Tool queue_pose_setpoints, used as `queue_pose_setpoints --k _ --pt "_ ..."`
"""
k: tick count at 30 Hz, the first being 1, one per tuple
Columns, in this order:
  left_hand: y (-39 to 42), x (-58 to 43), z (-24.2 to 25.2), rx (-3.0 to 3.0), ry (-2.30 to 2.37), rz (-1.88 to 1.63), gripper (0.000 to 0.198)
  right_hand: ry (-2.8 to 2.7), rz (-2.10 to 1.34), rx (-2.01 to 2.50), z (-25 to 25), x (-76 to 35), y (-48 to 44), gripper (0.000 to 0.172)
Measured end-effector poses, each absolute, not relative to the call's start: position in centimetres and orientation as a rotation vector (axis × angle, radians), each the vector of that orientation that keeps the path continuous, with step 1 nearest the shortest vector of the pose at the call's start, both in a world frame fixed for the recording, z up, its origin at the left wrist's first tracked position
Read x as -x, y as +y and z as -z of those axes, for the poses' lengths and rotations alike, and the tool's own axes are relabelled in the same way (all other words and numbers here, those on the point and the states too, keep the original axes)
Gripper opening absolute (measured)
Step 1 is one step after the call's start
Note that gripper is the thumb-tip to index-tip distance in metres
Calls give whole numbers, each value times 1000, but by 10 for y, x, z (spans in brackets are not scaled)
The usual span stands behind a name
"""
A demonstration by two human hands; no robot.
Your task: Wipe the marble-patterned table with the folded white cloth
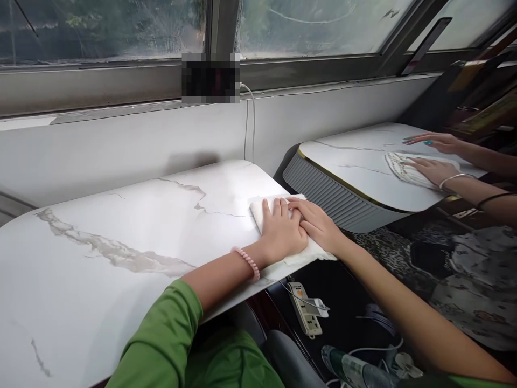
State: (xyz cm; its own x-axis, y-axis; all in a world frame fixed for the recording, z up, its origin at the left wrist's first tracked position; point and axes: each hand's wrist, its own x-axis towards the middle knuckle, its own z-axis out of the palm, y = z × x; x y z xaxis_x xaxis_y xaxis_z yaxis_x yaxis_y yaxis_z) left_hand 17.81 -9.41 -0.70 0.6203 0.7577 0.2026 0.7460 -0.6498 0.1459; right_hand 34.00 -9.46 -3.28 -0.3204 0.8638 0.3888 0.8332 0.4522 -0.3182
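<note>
A white cloth [258,210] lies near the right edge of a white marble-patterned table [121,226]. My left hand [280,231] rests flat on the cloth, fingers stretched out, a pink bead bracelet at the wrist. My right hand [317,223] lies flat beside it on the same cloth, its fingers overlapping the left hand's. Both hands press down on the cloth.
Another person's two hands [432,164] press a patterned cloth [399,167] on a second marble table [347,156] at the right. A power strip [305,310] and cables lie on the dark floor between the tables. A window sill and wall run behind.
</note>
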Motion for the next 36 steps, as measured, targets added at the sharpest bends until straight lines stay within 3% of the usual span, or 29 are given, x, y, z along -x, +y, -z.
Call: queue_pose_setpoints --k 13,20,36 --pt "28 -145 10 -2570 1660 -471 52 -2322 -204 1149 28 -292 68 33" --pt "100 -128 8 -2547 1719 -373 53 -2301 -198 1228 29 -270 142 35" --pt "97 -124 6 -2555 1765 -309 52 -2381 -195 1133 25 -265 135 39"
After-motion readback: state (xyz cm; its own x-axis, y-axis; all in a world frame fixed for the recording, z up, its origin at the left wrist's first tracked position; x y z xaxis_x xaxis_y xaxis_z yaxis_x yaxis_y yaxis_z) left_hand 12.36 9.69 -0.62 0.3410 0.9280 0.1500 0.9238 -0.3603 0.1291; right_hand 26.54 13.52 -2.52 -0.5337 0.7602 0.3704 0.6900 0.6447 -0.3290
